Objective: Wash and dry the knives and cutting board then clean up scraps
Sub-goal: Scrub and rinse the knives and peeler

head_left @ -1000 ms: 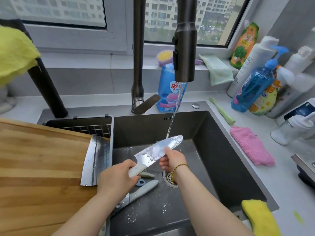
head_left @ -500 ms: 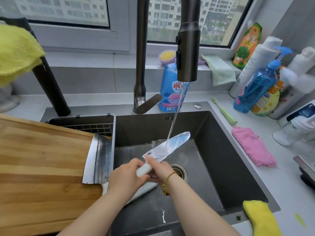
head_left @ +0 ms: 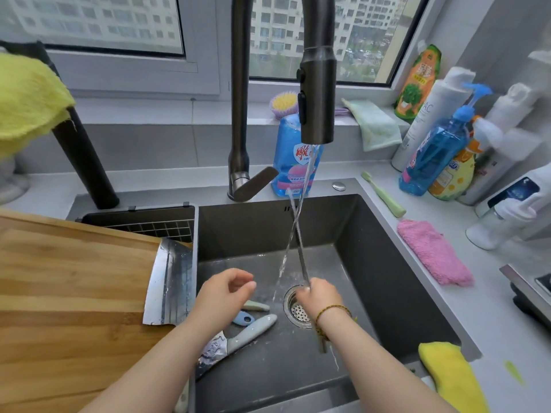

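Note:
My right hand (head_left: 319,299) grips a knife by its handle above the sink drain (head_left: 298,311). Its blade (head_left: 298,245) stands nearly upright, edge-on to me, in the running water. My left hand (head_left: 223,296) hovers beside it with loosely curled fingers and holds nothing. On the sink floor under my left wrist lies a second knife with a grey handle (head_left: 253,329), next to a small blue tool (head_left: 243,318) and a green piece (head_left: 256,307). A cleaver (head_left: 170,281) rests on the wooden cutting board (head_left: 74,278), which spans the sink's left side.
The tap spout (head_left: 317,99) hangs over the basin with water flowing. A pink cloth (head_left: 432,251), a green toothbrush (head_left: 384,195) and several bottles (head_left: 432,156) crowd the right counter. A yellow cloth (head_left: 447,374) lies at the sink's front right corner, and a blue soap bottle (head_left: 290,162) stands behind the tap.
My left hand let go of the knife handle and drew back empty. My right hand took the handle and turned the blade from lying flat to standing edge-on in the water.

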Available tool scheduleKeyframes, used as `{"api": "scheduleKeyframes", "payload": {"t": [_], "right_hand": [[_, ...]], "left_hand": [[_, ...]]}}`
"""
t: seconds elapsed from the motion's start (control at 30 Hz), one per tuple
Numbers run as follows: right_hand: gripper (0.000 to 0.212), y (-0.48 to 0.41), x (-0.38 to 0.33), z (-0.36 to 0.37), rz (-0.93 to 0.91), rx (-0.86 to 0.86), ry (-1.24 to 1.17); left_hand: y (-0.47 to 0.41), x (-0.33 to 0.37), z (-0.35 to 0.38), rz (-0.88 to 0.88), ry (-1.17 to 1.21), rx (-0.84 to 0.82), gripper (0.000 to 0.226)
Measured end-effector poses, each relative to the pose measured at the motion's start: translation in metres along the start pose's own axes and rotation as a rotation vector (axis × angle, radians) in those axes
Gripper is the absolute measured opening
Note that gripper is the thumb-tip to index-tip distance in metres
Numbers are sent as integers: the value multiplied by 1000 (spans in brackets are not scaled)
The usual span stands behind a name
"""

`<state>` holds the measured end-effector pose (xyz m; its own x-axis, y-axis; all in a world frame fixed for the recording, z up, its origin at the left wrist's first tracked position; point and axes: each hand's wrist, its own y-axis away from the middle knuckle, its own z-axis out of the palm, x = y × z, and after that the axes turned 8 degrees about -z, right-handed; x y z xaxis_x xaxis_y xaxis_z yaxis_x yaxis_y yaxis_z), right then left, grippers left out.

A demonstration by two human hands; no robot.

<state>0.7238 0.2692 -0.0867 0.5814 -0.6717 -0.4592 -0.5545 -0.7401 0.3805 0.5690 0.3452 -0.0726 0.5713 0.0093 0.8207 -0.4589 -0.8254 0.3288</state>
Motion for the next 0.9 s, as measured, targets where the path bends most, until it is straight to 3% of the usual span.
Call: {"api": "scheduleKeyframes", "payload": {"t": [0.17, 0.37, 0.47, 0.57, 0.67, 0.73, 0.8, 0.83, 0.9], "right_hand": [[28, 7, 2, -6, -50, 54, 286], [27, 14, -3, -7, -101, 71, 323], [8, 16, 4, -15, -147, 22, 196], [18, 16, 12, -23, -216, -53, 127], [15, 15, 14, -30, -233, -13, 211], [12, 13, 13, -33, -219, 3, 270], [10, 10, 13, -35, -199, 1, 291], [10, 9, 14, -36, -195, -2, 294], [14, 7, 14, -36, -196, 3, 293]], "left_hand": [[4, 23, 23, -174, 341, -215, 37], [-5, 36, 40, -376, 715, -185, 21], [-11, 38, 40, -396, 734, -165, 16], [-14, 38, 42, -400, 716, -181, 17], [-16, 35, 48, -423, 617, -167, 21], [-17, 25, 52, -359, 374, -64, 16], [-11, 16, 54, -190, -8, 51, 13], [-7, 13, 55, -69, -196, 111, 21], [-1, 9, 59, 294, -435, 196, 38]]}}
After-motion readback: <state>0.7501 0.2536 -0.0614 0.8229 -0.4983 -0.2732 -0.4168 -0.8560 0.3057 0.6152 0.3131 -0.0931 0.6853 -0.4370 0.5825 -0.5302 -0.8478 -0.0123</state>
